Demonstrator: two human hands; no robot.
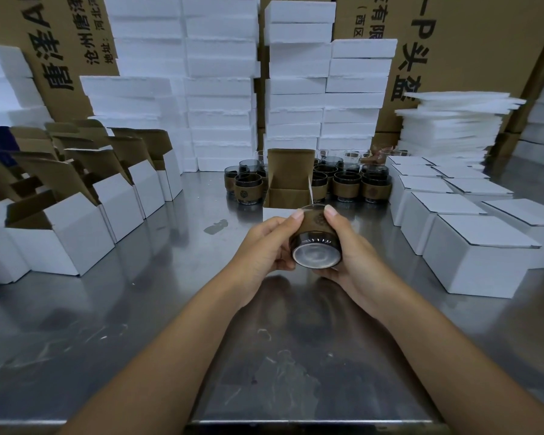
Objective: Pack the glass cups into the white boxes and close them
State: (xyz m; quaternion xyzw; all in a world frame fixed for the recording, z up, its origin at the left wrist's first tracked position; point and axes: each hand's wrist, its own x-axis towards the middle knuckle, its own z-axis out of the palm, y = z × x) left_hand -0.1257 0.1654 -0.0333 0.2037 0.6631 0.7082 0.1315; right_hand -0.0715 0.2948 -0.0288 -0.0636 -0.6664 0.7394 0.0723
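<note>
Between both hands, the glass cup (316,238) lies tipped, base toward the camera; left hand (264,246) and right hand (347,246) fingers curl around it, just before the open white box (288,189).

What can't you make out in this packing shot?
Head view only:
- Inside of the glass cup: its base faces the camera.
- The sleeve logo: too small to read.
- Floor of the open box: behind its front flap and the cup.
- Contents of the closed boxes: lids shut.
</note>
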